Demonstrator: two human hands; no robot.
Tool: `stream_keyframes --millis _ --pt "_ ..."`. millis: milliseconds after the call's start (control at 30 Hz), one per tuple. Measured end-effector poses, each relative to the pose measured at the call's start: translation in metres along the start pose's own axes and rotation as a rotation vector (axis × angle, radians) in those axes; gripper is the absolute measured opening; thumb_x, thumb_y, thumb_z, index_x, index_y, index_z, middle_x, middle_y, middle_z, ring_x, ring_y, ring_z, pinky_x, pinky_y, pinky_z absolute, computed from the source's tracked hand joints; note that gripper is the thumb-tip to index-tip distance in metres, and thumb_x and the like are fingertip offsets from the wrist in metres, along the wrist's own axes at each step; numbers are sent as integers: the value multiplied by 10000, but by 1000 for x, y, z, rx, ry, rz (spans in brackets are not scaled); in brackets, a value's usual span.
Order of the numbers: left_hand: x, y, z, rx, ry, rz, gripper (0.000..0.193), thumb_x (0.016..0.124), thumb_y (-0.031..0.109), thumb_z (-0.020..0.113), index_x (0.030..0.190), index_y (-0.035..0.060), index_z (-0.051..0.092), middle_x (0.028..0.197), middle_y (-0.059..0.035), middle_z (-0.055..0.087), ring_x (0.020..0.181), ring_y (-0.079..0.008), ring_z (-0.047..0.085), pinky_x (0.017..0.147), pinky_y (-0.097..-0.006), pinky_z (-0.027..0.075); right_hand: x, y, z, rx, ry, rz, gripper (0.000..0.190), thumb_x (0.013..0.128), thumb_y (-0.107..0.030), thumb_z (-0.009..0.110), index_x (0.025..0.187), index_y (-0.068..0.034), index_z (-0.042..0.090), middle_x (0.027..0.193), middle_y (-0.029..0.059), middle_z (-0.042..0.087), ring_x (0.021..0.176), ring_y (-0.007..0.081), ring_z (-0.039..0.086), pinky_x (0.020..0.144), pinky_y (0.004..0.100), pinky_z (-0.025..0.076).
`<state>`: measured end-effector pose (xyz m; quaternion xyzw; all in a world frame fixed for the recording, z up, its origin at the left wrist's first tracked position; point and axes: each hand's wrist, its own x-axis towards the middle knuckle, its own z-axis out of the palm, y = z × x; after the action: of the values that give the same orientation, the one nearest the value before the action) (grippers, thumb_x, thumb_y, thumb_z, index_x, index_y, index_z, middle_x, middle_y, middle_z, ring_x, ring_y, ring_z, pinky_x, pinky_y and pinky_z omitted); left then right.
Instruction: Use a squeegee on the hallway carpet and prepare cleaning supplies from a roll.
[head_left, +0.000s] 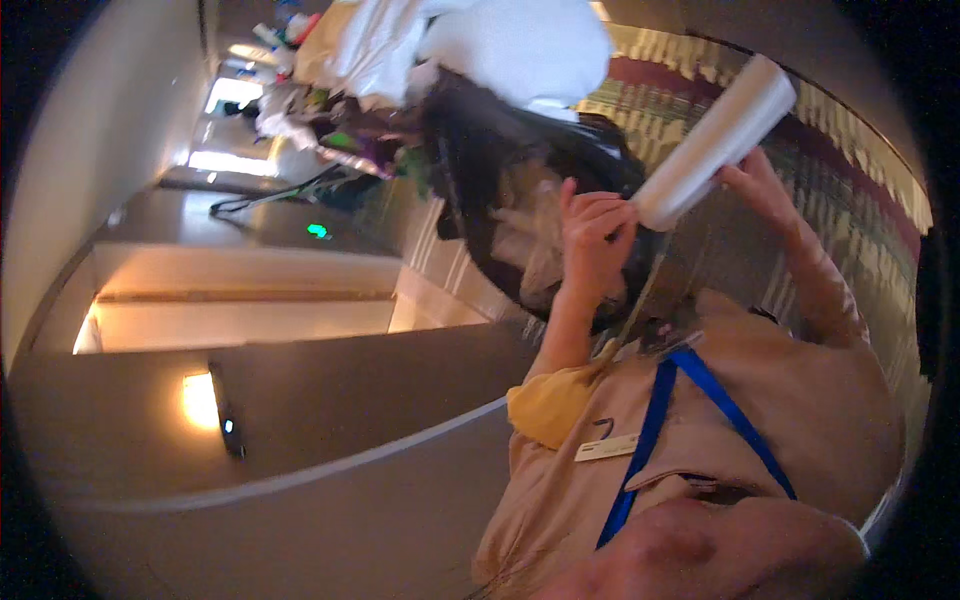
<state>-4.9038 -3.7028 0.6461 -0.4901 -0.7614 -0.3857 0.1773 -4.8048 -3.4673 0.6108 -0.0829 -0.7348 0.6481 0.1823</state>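
A whitish roll of thin plastic bags or film (716, 146) is held at a slant in front of my chest. My right hand (757, 187) grips it from the right side, near its middle. At the roll's lower end my left hand (600, 232) has its fingers curled, pinching the edge there. Just beyond and below the left hand gapes a black trash bag (457, 150), with crumpled pale and brownish material (525, 240) inside. Blur hides the finer details of the fingertips.
White full bags or linens (517, 52) and mixed supplies (330, 127) are piled past the black bag. Patterned carpet (832, 150) covers the floor. To the left are a dark door (247, 217), with a green light, and a lit wall sconce (201, 401).
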Motion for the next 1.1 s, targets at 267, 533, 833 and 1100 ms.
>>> stream_keyframes --millis 267,533,833,1100 --pt "3 5 2 -4 -48 -64 102 652 35 624 749 66 633 781 -37 617 840 -193 553 967 -433 229 -3 -8 4 50 21 48 375 740 -210 583 1017 33 511 953 87 565 905 156 525 810 299 409" --pt "8 9 2 -7 -103 -65 169 655 85 653 824 84 648 864 -37 619 908 -187 543 982 -426 214 -5 -11 0 34 97 133 345 698 -203 551 962 19 532 848 59 560 782 115 508 676 250 410" --pt "9 9 5 -2 -106 -45 181 621 102 689 798 88 654 851 -28 622 902 -180 545 978 -431 217 -7 -3 -5 77 48 63 394 729 -196 594 1034 34 501 956 86 574 882 157 540 778 292 424" --pt "9 11 9 -223 -91 -118 368 592 35 689 905 102 508 1003 -75 579 965 -234 515 969 -441 235 -16 7 -15 259 -16 120 434 753 -164 554 1135 -3 426 1058 68 510 982 153 476 853 290 371"
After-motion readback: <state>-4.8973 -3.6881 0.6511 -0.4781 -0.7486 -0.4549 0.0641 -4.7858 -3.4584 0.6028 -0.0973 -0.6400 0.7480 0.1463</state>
